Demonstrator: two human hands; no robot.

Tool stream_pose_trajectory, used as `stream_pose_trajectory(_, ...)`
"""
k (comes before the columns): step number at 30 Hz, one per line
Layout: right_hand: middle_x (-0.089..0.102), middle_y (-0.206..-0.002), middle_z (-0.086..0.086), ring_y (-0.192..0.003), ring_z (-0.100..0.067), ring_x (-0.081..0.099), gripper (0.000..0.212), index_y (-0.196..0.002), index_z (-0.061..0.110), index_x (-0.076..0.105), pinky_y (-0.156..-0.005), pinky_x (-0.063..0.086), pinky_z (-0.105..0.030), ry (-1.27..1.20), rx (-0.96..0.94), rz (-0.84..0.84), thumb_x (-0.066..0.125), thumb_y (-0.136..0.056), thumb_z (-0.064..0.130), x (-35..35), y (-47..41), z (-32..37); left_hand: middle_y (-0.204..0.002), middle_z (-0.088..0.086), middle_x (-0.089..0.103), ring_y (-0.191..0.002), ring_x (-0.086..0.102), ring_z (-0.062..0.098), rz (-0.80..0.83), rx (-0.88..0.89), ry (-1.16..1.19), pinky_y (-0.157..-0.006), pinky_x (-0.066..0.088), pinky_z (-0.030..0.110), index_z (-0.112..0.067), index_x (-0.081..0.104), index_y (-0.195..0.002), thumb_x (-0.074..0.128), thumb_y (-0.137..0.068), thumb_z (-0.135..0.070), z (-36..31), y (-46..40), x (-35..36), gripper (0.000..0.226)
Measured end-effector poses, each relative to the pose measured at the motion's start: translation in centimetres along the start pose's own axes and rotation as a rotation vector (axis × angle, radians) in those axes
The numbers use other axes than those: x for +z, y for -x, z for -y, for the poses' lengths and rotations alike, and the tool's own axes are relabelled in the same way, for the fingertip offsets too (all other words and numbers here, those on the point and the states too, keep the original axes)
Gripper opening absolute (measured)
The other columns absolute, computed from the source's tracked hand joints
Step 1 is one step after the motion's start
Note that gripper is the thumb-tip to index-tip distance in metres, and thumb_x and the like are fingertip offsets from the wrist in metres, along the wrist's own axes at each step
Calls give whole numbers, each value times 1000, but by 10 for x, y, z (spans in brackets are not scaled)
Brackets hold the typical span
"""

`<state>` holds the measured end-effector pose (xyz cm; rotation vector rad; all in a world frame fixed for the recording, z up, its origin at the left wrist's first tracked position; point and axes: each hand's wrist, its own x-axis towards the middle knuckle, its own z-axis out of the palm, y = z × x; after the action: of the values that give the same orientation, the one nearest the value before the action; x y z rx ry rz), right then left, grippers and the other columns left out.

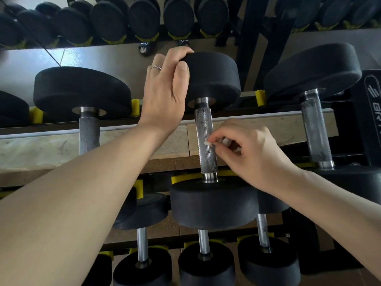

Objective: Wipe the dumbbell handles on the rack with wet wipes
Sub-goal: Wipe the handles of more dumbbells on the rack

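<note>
Gripping the far weight head (213,79) of the middle dumbbell, the left hand (165,93) curls its fingers (182,68) over the black rubber edge, thumb pressed against the near side of the rim; a thin ring (156,67) shows on one finger. That dumbbell lies across the upper tier of the rack (350,104), its knurled steel handle (206,141) running from the far head down to the near head (214,203), with small dark specks on the metal. The right hand (253,153) sits just to the right of the handle, its fingers drawn together and pinching a small white scrap of wet wipe (206,143) against the middle of the handle's right side. Most of the wipe is hidden inside the hand, so its size cannot be told.

Two more dumbbells rest on the same tier: one to the left (82,93) and one to the right (313,75), whose handle looks dull and smudged. Yellow cradles (260,98) sit between the far heads. Smaller dumbbells (204,265) lie on the lower tier beneath the forearms. Behind the rack a mirror (103,56) reflects a row of black weight heads.
</note>
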<state>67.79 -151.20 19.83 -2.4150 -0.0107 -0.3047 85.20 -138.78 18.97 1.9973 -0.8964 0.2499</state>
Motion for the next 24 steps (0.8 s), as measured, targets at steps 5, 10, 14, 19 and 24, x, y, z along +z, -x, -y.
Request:
stream_pose_trajectory(5,68,-97,11,-82,-4,66,13,-99,17,75,-70,57,-23,-11,-28,139,70,-89,12,-13,-1,0,-100,-3,53,-98,48,18,-12,9,-4,-94,42,43,-10,54,-131,27,-110,-23,-1,0,0,37)
stream_pose_trajectory(10,68,-95,9,-83,-6,67,14,-101,15,75,-69,57,-26,-21,-17,95,69,-89,12,-8,7,-3,-107,2,57,-103,49,19,13,-15,2,-96,40,39,-12,53,-133,25,-110,-27,-1,0,1,40)
stream_pose_trajectory(14,68,-96,9,-82,-6,67,13,-101,18,75,-70,57,-25,-30,9,61,67,-90,14,-9,5,-2,-100,-7,51,-99,48,17,-20,15,-8,-95,41,39,-9,54,-131,27,-110,-22,-1,1,-1,37)
stream_pose_trajectory(19,66,-92,9,-78,-7,65,14,-99,14,75,-69,54,-17,-45,6,39,72,-88,7,1,5,1,-101,1,57,-99,48,17,-12,-3,4,-95,41,39,-10,55,-131,27,-110,-23,-1,1,2,37)
stream_pose_trajectory(24,66,-90,11,-78,-5,64,13,-97,16,76,-68,53,-17,-35,47,-16,72,-88,7,1,4,5,-96,1,54,-96,47,17,-19,14,-10,-93,42,43,-9,54,-129,27,-110,-21,-2,1,0,36)
